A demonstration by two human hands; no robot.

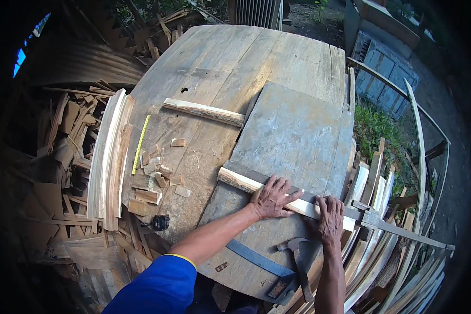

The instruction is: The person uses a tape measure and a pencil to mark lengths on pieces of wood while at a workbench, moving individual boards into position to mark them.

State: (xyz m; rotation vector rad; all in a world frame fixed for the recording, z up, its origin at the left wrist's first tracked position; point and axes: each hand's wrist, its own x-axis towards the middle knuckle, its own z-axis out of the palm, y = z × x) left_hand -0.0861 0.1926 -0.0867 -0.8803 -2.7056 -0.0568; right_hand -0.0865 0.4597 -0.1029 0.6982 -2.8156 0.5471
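Observation:
A pale wooden strip [239,179] with bark along one edge lies across a grey metal plate [293,125] on the wooden tabletop. Along its far edge runs a long flat metal bar [418,235], whose sliding metal head [370,218] sits past the strip's right end. My left hand [271,199] presses down on the strip, its fingers reaching over to the bar. Near the right end, my right hand [331,219] curls its fingers over the bar; its fingertips are partly hidden. A claw hammer [298,260] lies beside my right forearm.
Small wood offcuts [154,175], a yellow tape blade [141,144] and a black tape measure case [161,222] lie at left. Another strip [204,111] touches the plate. Stacked boards [109,162] stand at the left edge; more slats [374,251] lie at right. A curved metal strip [259,257] lies nearer.

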